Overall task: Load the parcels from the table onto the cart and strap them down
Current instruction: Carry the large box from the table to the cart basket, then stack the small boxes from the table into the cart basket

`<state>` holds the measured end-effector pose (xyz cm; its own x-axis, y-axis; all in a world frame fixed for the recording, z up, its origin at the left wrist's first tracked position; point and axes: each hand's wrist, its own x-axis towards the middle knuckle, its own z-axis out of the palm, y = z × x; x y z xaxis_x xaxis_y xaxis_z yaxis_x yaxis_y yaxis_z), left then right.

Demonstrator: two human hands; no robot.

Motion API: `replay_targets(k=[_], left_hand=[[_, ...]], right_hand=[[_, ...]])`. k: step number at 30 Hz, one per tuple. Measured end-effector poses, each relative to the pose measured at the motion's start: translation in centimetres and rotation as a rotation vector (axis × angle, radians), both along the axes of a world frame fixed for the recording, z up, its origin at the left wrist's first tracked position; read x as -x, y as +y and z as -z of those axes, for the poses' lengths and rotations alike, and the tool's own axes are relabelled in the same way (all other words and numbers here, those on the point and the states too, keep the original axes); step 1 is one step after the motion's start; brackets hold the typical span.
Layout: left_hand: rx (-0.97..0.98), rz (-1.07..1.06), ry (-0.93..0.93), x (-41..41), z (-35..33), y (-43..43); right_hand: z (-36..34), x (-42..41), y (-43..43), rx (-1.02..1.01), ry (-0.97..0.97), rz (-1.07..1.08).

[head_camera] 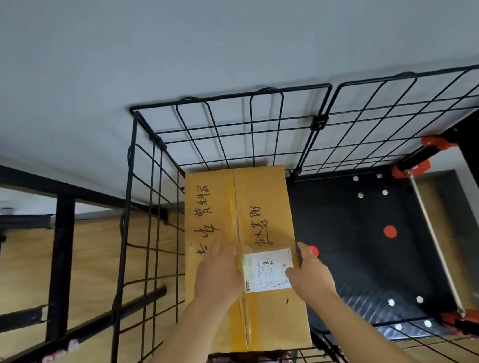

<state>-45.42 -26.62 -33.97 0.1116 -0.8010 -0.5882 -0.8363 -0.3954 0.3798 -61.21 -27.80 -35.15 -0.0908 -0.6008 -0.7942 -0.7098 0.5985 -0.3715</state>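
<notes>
So the cart is basically a black wire-mesh cage around a dark deck. Only one thing in it: a single parcel, lying flat along the 9 o'clock side of the deck, tight against the mesh there, with its far end at the 12 o'clock wall. The 3 o'clock half of the deck is bare, just rivets and a red dot.

The parcel is a long tan cardboard box with clear tape down the centre seam, black marker handwriting on both flaps and a white shipping label toward its 6 o'clock end.

Left hand lies flat on top, fingers straight and released. Right hand sits at the box's 3 o'clock edge, thumb on the label, fingers loose, not clamping anything.
</notes>
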Motion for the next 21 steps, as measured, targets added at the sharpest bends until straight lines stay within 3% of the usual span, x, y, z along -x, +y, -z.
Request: replay_targets(k=[7, 21], left_hand=[[0.104, 0.123, -0.039, -0.7, -10.2, -1.3], [0.55, -0.018, 0.027, -8.3, -28.5, 2.6]], right_hand=[[-7.6, -0.3, -0.1, 0.132, -0.077, -0.211], [-27.6, -7.5, 0.4, 0.632, -0.22, -0.364]])
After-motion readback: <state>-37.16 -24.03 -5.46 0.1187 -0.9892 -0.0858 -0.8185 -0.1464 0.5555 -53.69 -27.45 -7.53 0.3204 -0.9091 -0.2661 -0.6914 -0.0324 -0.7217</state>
